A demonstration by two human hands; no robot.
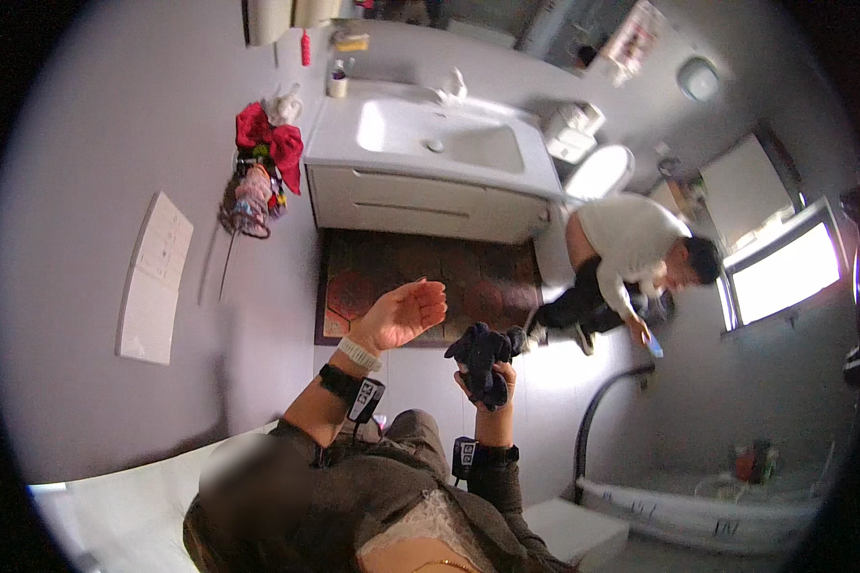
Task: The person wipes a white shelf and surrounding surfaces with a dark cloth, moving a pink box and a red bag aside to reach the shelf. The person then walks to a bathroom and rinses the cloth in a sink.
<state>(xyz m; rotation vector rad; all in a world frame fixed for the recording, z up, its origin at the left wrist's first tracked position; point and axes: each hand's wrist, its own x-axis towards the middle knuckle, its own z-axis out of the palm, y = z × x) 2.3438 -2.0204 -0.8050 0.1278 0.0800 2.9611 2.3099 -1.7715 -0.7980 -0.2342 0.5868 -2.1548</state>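
My right hand [504, 383] grips a bundle of dark, soft cloth [484, 358], held up in front of my body; whether it is one piece or several I cannot tell. My left hand [408, 314] is raised beside it, palm up with fingers slightly curled, over the edge of a dark patterned mat [437, 276]. Nothing lies in that palm, and a gap separates it from the cloth. Both forearms bear strapped devices, and a pale band [359, 354] circles my left wrist.
A washbasin [466, 140] on a white cabinet [430, 204] stands ahead. Scrunchies [253, 186] hang on the left wall. Another person [623, 236] sits bent forward by the toilet [602, 172], holding a phone-like object [653, 347]. A white bathtub [688, 510] is at lower right.
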